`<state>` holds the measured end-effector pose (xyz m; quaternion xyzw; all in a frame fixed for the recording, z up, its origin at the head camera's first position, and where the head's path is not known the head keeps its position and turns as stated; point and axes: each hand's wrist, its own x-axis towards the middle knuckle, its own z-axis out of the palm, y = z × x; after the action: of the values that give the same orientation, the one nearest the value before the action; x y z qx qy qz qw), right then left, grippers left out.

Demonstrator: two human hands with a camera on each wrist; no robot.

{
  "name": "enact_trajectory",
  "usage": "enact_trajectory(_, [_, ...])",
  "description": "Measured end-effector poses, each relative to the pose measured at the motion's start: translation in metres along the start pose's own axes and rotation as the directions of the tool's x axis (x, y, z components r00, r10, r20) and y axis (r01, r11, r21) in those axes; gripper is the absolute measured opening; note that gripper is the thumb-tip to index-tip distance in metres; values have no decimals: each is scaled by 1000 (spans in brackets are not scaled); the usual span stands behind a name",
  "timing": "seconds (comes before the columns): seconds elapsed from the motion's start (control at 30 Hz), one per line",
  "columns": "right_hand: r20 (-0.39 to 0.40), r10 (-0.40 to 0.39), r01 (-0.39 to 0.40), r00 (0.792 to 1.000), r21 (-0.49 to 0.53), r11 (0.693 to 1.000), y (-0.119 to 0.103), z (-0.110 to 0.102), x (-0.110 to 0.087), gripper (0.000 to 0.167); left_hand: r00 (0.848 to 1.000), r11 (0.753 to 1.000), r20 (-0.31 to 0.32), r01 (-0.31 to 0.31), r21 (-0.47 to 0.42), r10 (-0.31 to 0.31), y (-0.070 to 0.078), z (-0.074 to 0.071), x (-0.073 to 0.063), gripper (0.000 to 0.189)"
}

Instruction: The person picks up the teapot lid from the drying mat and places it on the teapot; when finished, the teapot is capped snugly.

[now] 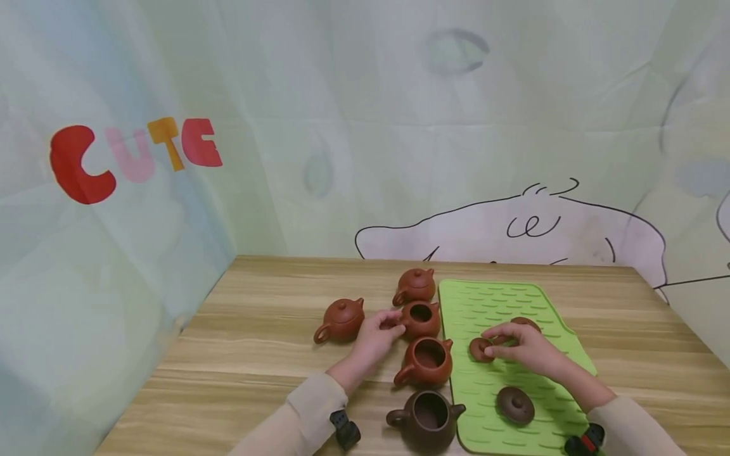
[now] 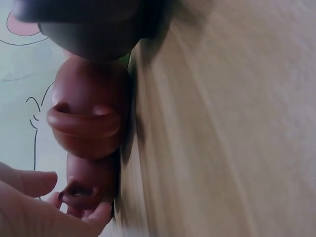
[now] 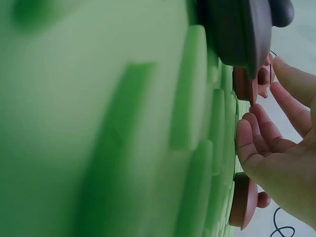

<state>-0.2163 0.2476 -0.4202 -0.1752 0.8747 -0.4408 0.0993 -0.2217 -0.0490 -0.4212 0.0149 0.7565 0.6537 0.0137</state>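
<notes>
My left hand (image 1: 376, 339) holds the handle of a small reddish-brown teapot (image 1: 421, 324) without a lid; its fingertips are on both sides of the handle in the left wrist view. My right hand (image 1: 527, 348) hovers low above the green mat (image 1: 490, 430), thumb and fingers spread around a small reddish lid (image 1: 481, 350) that lies there knob up. Nearer the front stand a larger uncovered red-brown teapot (image 1: 412, 368) and a dark brown uncovered one (image 1: 422, 438). A dark lid (image 1: 515, 405) and another reddish lid (image 1: 526, 323), partly behind my right hand, rest on the mat.
Two lidded reddish teapots stand on the wooden table (image 1: 256, 380): one (image 1: 416, 286) at the back of the row, another (image 1: 344, 320) left of it. A printed cloth (image 1: 319, 126) hangs behind the table and along its left side.
</notes>
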Motion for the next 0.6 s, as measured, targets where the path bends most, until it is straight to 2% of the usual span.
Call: enact_trajectory(0.6, [19,-27,26,999,10,1000,7,4,6,35,1000,1000,-8,-9,18,9,-6,1,4,20])
